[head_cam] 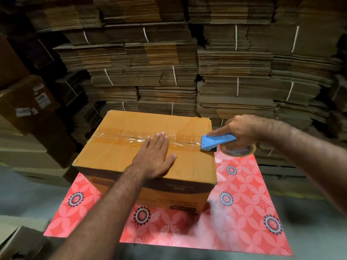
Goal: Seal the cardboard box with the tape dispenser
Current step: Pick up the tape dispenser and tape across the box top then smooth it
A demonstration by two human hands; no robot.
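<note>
Stacked flattened cartons (169,53) fill the background behind a red floral worktop (244,212). Toward its far left corner sits the cardboard box (120,152), left hand (155,156) pressing flat, fingers straight, on the taped seam. Right hand (242,130) grips the blue tape dispenser (216,143) at the box's right edge.

Box (120,152): matt brown cardboard, smooth. Tape (131,140) across its top: clear, glossy, wrinkled film. Dispenser (216,142): matt blue plastic. Cover (244,212) beneath: smooth, slightly glossy red floral sheet. Far stacks (169,72): rough corrugated cardboard.
</note>
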